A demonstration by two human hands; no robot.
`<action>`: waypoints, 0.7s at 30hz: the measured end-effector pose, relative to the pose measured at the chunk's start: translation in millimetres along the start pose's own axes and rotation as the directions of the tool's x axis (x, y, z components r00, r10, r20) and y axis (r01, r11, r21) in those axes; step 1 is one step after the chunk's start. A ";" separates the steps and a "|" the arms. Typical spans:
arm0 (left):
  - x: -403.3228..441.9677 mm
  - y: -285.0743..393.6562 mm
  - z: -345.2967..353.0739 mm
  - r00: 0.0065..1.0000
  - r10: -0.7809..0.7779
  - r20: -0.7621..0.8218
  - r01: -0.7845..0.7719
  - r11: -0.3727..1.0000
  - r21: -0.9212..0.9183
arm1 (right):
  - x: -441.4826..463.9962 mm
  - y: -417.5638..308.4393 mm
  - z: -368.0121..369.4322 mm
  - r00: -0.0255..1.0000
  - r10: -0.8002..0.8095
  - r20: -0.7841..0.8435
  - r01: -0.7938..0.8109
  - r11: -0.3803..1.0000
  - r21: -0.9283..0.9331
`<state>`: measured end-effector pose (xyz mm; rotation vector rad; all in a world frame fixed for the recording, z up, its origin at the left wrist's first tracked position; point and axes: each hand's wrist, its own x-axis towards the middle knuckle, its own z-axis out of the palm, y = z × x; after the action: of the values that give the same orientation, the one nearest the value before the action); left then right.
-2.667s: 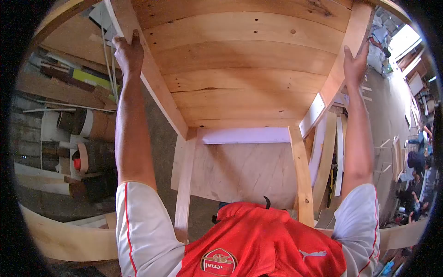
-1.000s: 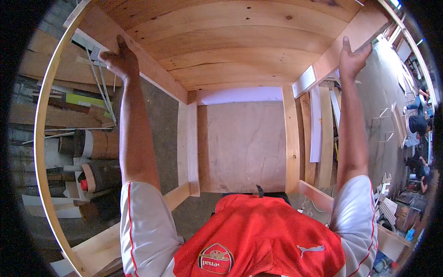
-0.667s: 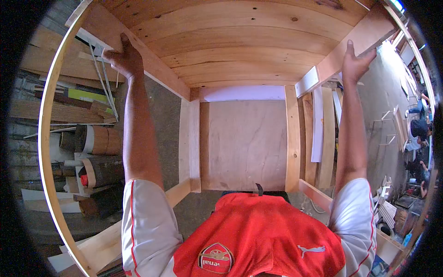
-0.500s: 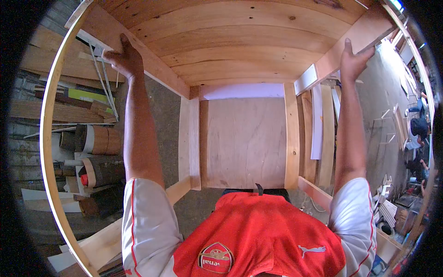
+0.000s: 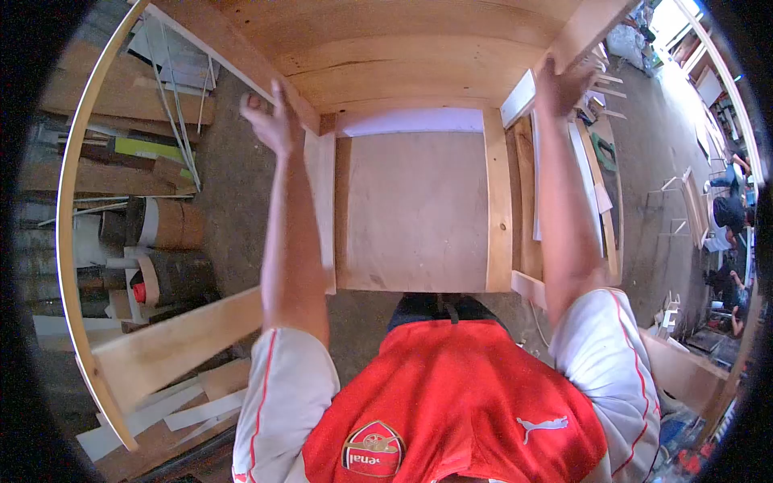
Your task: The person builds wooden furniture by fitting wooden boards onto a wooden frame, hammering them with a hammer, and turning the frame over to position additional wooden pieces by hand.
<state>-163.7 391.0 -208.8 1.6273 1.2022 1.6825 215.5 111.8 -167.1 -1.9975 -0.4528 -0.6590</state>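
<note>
My left hand [image 5: 274, 121] is at the lower edge of the left wooden side board [image 5: 233, 48]. Its thumb points up against the board, while the loosely bent fingers stay on the outer side, apart from the wood. Around the edge of the right wooden side board [image 5: 584, 36] my right hand [image 5: 560, 90] is closed, with the thumb on the inner face; its fingers are smeared by motion. Both boards join a large wooden frame, with a planked panel [image 5: 403, 68] between them and a plywood panel [image 5: 415, 209] in front of my body.
A thin curved wooden strip [image 5: 68, 201] arcs along the left. Rolls of sheet material [image 5: 173, 221] and stacked boards [image 5: 72, 177] lie beyond it. At the right are a metal-legged stand [image 5: 684, 201] and a person [image 5: 729, 211]. A green-handled tool [image 5: 602, 151] lies near my right forearm.
Both hands have moved inward along the side boards, toward the corners by the plywood panel. The frame has shifted up in my view. A low board at the left shows more.
</note>
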 end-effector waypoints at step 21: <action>-435.3 165.2 -84.8 0.432 -0.414 0.801 0.635 0.770 0.055 | -295.6 38.0 -238.8 0.811 -0.070 0.581 -0.124 0.950 0.287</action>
<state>-141.5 -75.6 -284.7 1.3420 0.8312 0.5344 -58.8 -129.3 -278.6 -1.8625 -0.8395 0.0814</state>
